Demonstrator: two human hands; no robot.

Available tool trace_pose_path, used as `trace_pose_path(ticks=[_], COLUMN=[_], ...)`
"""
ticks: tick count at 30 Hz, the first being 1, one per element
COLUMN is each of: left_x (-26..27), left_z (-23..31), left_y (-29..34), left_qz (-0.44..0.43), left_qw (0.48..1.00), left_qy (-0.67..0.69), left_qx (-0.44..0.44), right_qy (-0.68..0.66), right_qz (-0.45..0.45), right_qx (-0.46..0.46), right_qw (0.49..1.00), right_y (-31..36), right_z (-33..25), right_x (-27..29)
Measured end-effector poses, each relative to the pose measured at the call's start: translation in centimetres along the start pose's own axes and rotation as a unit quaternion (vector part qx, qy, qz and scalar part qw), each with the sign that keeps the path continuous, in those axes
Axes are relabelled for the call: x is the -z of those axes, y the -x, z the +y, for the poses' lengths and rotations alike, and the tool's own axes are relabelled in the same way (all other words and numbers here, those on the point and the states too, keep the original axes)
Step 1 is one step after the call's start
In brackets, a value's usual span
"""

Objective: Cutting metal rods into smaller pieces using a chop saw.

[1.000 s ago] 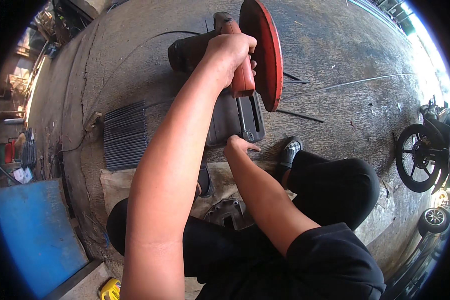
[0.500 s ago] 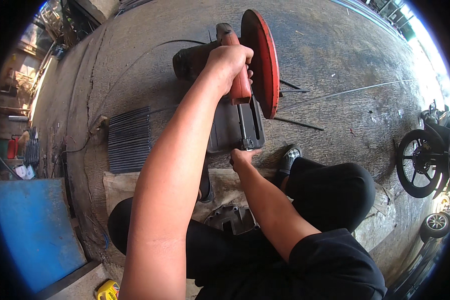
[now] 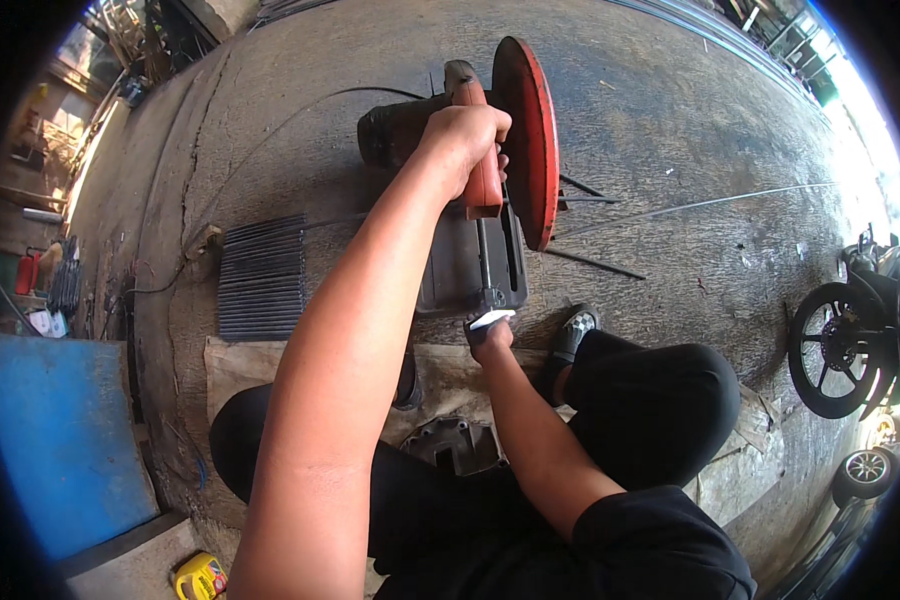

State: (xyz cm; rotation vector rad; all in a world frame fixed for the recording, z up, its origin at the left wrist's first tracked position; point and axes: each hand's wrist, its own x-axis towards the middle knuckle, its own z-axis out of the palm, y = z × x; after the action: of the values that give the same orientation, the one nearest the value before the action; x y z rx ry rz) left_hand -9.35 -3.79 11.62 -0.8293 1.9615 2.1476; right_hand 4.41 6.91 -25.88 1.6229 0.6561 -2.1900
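Note:
A cut-off saw (image 3: 395, 130) stands on the floor in front of me, with a red disc guard (image 3: 538, 150) on its right side. My left hand (image 3: 467, 140) is wrapped round the saw's red handle (image 3: 484, 185), fingers curling to the right side. At the near end of the saw's dark base (image 3: 445, 265), my right hand (image 3: 495, 340) is closed on the vise crank handle (image 3: 490, 319), whose flat face glints white. The vise screw rod (image 3: 484, 250) runs away from it along the base. My fingers hide part of the crank.
A row of cut metal rods (image 3: 260, 280) lies left of the saw. Loose rods (image 3: 595, 263) lie right of it. A dark metal casting (image 3: 455, 445) sits between my legs on a cloth (image 3: 240, 375). A blue panel (image 3: 65, 440) is at left, a motorcycle wheel (image 3: 830, 350) at right.
My right hand has shifted slightly nearer and turned with the vise crank handle, whose bright flat face now shows. My left hand stays on the saw handle. The view has shifted a little.

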Motion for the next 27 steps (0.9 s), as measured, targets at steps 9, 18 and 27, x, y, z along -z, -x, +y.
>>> trace_pose_path(ticks=[9,18,27], left_x=[-0.1,0.7,-0.1], left_z=[0.5,-1.9,-3.1], left_y=[0.9,-1.5,-0.8], left_qz=[0.004,0.121,0.14], left_qw=[0.998,0.977,0.955], left_qy=[-0.062,-0.172,-0.257], left_qx=[0.006,-0.025,-0.052], right_qy=[0.07,-0.026,0.48], right_qz=[-0.076,-0.14,-0.23], right_qx=[-0.012,0.562,0.653], right_qw=[0.995,0.815,0.539], right_y=[-0.2,22.0,22.8], right_z=[-1.4,-14.5,-15.1], right_x=[-0.3,-14.1,-18.5])
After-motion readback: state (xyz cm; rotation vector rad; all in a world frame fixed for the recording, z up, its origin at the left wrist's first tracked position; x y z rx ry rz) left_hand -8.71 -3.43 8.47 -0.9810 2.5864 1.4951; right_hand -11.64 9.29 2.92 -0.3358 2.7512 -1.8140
